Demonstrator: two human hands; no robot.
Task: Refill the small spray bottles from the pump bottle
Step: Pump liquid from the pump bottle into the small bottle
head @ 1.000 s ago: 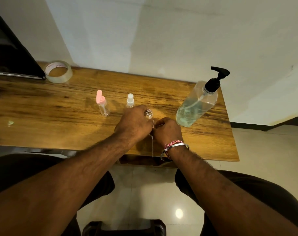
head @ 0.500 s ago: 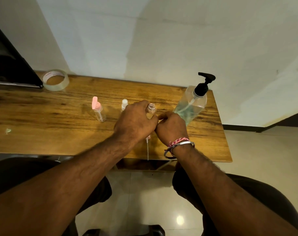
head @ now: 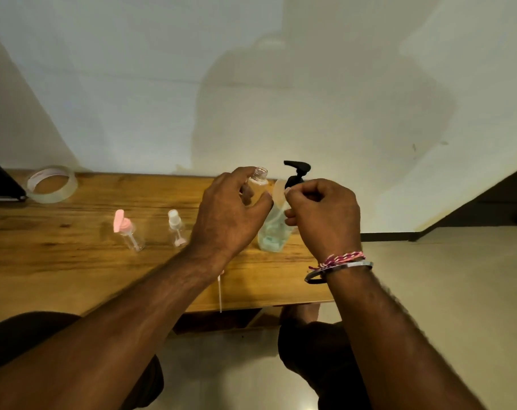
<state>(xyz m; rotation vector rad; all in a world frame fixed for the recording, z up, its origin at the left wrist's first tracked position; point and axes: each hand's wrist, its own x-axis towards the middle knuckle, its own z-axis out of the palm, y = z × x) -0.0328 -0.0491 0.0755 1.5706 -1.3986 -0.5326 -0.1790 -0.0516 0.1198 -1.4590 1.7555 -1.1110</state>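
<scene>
Now the left hand (head: 230, 214) is holding a small clear bottle (head: 258, 180) up off the wooden table (head: 59, 255), fingers and thumb curling round its body, and the open, capless neck is poking out above the fingertips. Just to the right of it, the right hand (head: 322, 214) is hanging in the air at about the same height, fingers curled in tight with the thumb and forefinger pressed together; whether anything is pinched between them cannot be told. The two hands are sitting close, nearly touching at the thumbs.

Between and behind the hands, the big pump bottle (head: 273, 232) is standing on the table, clear with a little pale liquid low inside, its black pump head (head: 295, 173) showing just above the right hand's knuckles. Left of the left hand, a small spray bottle with a white top (head: 176, 227) is standing upright, and further left again a small bottle with a pink flip cap (head: 127, 232) is standing with its lid tipped open. Under the left wrist, a thin white tube (head: 220, 294) is lying on the table, reaching past the near edge; its upper end is hidden by the arm.

Far off to the left, a roll of clear tape (head: 51, 183) is lying flat by the wall, with a dark object (head: 0, 184) beside it at the frame's edge. On the right wrist, a red-and-white thread band (head: 340, 258) and a metal bangle (head: 337, 269) are showing.
</scene>
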